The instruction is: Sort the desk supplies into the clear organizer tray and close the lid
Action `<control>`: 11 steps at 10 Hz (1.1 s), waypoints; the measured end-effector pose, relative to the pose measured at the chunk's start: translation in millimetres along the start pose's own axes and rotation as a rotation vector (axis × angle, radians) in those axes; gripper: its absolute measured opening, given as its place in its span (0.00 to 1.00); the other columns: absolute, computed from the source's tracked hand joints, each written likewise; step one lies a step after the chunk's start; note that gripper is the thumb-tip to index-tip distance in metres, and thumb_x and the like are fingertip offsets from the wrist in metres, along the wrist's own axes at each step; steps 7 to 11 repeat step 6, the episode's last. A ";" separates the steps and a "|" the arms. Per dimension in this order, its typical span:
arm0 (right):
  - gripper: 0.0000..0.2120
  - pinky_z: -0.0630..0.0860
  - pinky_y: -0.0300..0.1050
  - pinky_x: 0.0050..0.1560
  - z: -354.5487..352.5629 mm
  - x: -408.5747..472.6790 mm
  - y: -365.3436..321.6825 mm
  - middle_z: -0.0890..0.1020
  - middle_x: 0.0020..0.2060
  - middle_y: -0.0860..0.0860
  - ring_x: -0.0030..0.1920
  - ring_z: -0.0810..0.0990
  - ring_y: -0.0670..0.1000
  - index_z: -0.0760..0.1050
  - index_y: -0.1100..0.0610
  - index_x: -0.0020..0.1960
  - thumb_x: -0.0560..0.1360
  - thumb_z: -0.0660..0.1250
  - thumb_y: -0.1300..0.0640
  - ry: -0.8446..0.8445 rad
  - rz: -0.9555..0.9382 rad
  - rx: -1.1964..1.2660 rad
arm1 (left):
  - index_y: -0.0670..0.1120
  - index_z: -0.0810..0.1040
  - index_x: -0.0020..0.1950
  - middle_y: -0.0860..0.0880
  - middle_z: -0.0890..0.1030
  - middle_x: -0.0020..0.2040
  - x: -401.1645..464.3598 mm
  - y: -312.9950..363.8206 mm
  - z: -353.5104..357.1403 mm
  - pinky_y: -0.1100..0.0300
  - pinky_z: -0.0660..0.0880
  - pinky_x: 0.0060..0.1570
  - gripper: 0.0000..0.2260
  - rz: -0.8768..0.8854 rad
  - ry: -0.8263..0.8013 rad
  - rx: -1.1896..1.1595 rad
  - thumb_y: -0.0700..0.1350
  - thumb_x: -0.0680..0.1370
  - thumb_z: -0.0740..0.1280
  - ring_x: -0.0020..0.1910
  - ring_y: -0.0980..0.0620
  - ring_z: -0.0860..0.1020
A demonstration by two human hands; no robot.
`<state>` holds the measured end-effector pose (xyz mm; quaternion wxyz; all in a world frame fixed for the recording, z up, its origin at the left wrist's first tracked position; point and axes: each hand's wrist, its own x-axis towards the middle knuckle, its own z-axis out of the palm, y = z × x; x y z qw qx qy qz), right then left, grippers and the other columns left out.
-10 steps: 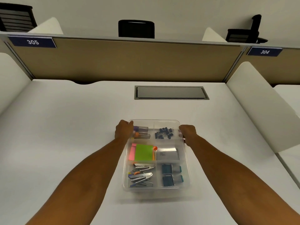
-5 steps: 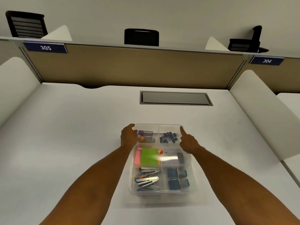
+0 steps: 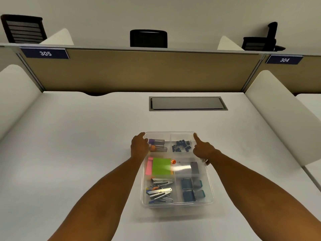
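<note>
The clear organizer tray (image 3: 209, 181) lies on the white desk (image 3: 78, 145) with its transparent lid (image 3: 182, 136) on top. Through the lid I see green sticky notes (image 3: 161, 166), a pink pad (image 3: 148, 165), metal staplers (image 3: 160, 190), teal blocks (image 3: 192, 189), blue binder clips (image 3: 181, 146) and capped tubes (image 3: 157, 145). My left hand (image 3: 139, 146) grips the tray's far left corner, fingers curled over the edge. My right hand (image 3: 202, 148) presses a straight index finger on the lid's far right corner.
A grey cable hatch (image 3: 188, 103) is set into the desk behind the tray. A tan partition (image 3: 139, 70) with labels 305 and 304 closes the back. White side dividers (image 3: 278, 115) stand left and right. Black chairs (image 3: 148, 38) show beyond.
My right hand left its grip on the tray's right side and now points its index finger onto the far right corner. My left hand stayed at the far left corner.
</note>
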<state>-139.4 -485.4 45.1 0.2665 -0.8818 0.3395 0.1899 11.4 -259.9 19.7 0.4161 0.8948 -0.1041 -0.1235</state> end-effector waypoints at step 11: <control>0.34 0.56 0.59 0.76 4.5 -32.4 -32.1 0.46 0.79 0.59 0.78 0.52 0.66 0.44 0.53 0.80 0.82 0.56 0.43 0.117 -0.146 -0.106 | 0.43 0.63 0.75 0.42 0.63 0.75 -33.4 20.3 -30.8 0.55 0.64 0.69 0.30 0.071 -0.325 0.010 0.37 0.75 0.69 0.73 0.45 0.64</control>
